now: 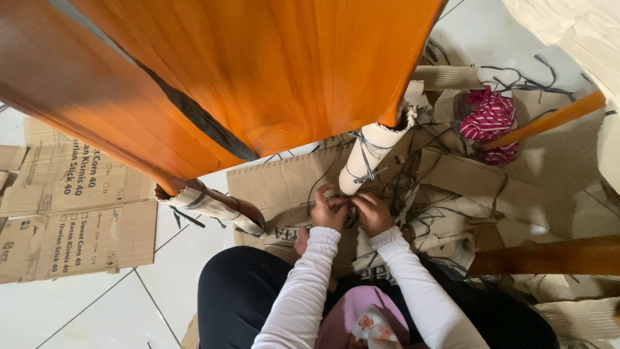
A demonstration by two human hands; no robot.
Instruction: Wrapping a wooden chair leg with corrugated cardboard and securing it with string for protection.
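Strapping cord [349, 208], dark and thin, sits pinched between both my hands just below the wrapped table leg [369, 158], which I take as my landmark. Above that leg, the orange tabletop [258, 71] looms tilted; I judge it could slip if I tug hard. Beside the leg, loose cardboard sheets [278, 187] could snag. My left hand [329, 210] and right hand [372, 213] clench the cord, fingertips touching.
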